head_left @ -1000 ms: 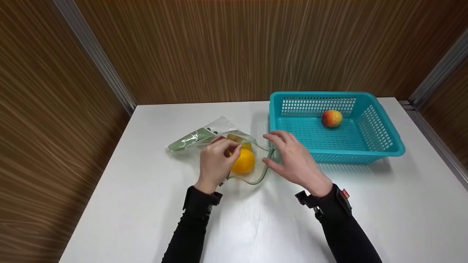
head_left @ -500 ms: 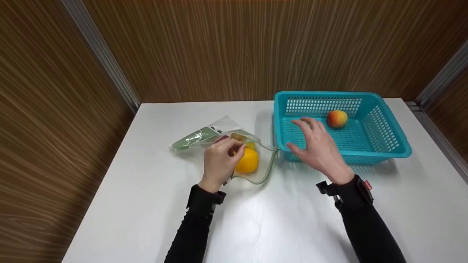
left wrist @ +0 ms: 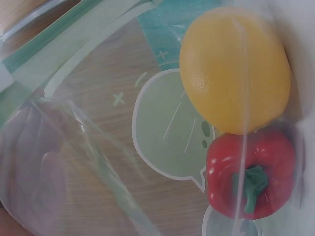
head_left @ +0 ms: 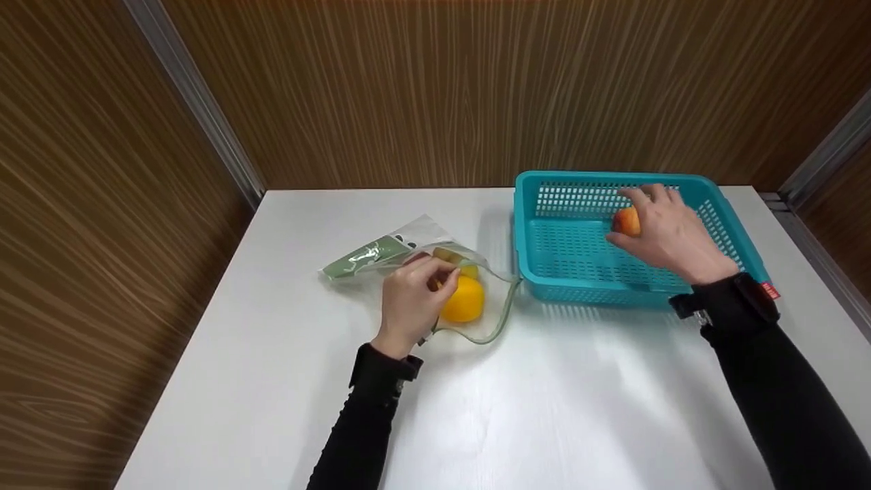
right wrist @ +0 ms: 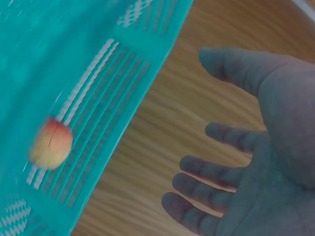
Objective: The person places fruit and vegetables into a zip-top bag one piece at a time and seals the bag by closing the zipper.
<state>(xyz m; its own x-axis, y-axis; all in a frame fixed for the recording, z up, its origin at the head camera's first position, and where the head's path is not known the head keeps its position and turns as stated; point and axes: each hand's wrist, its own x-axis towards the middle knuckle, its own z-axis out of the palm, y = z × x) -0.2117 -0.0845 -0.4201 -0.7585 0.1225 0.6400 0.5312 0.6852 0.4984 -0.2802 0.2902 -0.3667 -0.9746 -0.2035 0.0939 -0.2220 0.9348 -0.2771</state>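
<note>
My left hand point(head_left: 408, 299) pinches the edge of a clear zip bag point(head_left: 364, 258) with green print, lying on the white table. Inside the bag are a smooth yellow-orange fruit point(head_left: 465, 299) and a red bell pepper point(left wrist: 251, 177); a yellowish-green piece point(head_left: 447, 255) shows behind them in the head view. Over the teal basket point(head_left: 578, 292), my right hand point(head_left: 670, 235) reaches with fingers spread and nothing in its grasp. Right beside its thumb and fingers, a red-and-yellow fruit point(head_left: 626, 222) sits in the basket, partly covered by the hand in the head view.
Wood-grain panels point(head_left: 408, 95) stand behind the white table point(head_left: 258, 354) and at its sides. The basket's raised, perforated walls surround the fruit. Its near left corner lies close to the bag's green-edged mouth point(head_left: 507, 309).
My right hand has moved from beside the bag's mouth to the right, into the space over the basket by the fruit. The left hand keeps its pinch on the bag.
</note>
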